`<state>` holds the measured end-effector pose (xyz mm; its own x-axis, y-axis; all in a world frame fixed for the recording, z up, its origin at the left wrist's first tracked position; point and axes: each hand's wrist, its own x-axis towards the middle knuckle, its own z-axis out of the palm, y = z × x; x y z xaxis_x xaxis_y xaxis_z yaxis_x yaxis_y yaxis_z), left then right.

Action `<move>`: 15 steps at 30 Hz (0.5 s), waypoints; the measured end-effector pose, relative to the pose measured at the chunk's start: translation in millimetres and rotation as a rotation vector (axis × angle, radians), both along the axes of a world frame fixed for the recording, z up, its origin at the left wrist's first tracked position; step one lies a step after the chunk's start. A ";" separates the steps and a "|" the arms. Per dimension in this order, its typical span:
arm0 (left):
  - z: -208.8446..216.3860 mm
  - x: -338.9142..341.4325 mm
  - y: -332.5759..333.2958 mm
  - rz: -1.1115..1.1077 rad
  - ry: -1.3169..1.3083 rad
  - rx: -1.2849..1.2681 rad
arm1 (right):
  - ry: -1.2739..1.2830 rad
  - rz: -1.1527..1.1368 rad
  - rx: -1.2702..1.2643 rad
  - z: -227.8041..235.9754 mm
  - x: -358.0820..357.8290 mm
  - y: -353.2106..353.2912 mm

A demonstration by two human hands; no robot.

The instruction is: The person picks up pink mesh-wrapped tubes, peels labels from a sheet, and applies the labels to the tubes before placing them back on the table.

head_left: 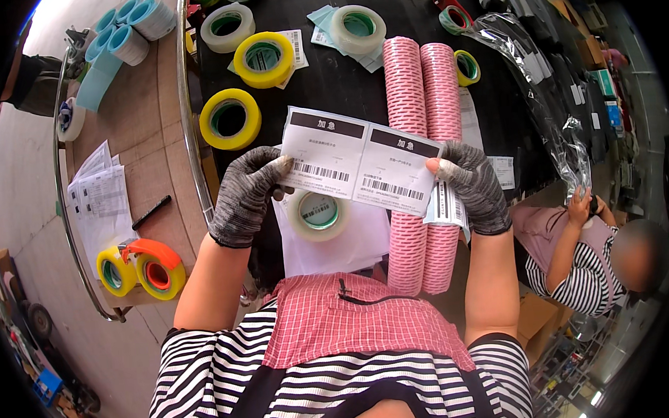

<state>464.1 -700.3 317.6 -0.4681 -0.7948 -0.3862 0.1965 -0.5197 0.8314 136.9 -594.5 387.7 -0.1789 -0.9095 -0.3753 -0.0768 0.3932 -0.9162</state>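
A strip of two white shipping labels point(362, 179) with black header bands and barcodes is stretched between my gloved hands. The fingers of my left hand point(249, 189) pinch its left end, thumb on top. At the other end my right hand point(475, 183) grips it the same way. Another label hangs below the right hand; whether that hand holds it too, I cannot tell. Two long pink-and-white patterned columns point(403, 77) lie side by side beneath the right part of the strip. Under its middle, a clear tape roll point(343, 222) rests on white paper point(370, 241).
Yellow tape rolls point(230, 120) and clear ones lie on the black table point(328, 81). A cart point(147, 105) at left carries blue-white label rolls point(151, 20), papers, a black marker point(151, 212) and a tape dispenser point(155, 256). At right, a co-worker's hands point(580, 207) touch clear plastic film.
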 end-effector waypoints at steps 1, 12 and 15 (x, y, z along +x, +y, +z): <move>0.5 0.3 0.9 0.004 0.007 0.004 | 0.008 0.001 -0.004 0.2 0.7 0.1; 3.6 3.4 6.9 0.006 0.033 0.028 | -0.012 0.017 0.011 7.7 6.8 -1.7; 0.5 3.9 6.9 0.008 0.048 0.030 | 0.001 0.013 0.003 5.4 5.4 -0.6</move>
